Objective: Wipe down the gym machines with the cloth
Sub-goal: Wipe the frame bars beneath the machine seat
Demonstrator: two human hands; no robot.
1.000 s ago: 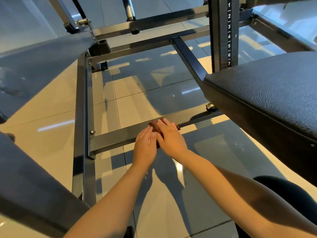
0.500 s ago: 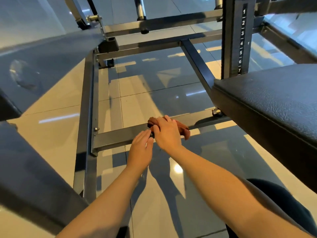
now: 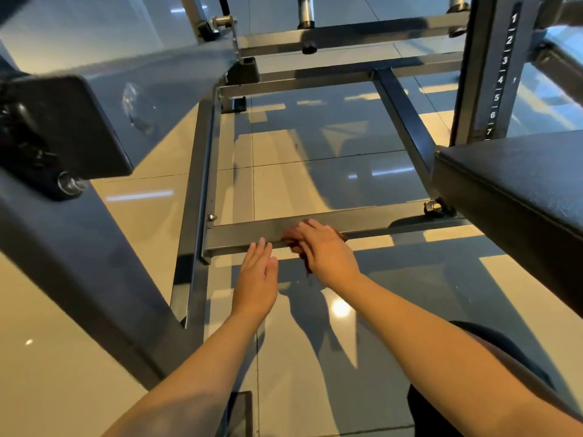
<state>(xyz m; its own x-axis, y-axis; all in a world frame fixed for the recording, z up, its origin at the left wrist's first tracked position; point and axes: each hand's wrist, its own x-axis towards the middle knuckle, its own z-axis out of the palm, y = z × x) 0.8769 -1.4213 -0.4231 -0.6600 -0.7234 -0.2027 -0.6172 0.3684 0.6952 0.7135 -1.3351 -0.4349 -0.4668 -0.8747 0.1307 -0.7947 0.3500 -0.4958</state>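
Cloth [image 3: 289,238]: reddish-brown, bunched on the low crossbar [image 3: 378,220] of the machine frame and pressed under the flat fingers of the right hand [image 3: 325,253]. Left hand [image 3: 257,275]: held open, nothing gripped, fingertips at the bar's near edge. Step judged: the crossbar is being wiped. Next called for: a firm stroke along the bar.

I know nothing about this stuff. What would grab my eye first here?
In the middle, the right hand presses a reddish-brown cloth on a grey crossbar; the left hand is held flat beside it. At right juts a black padded seat, behind it a post numbered 1 to 7.
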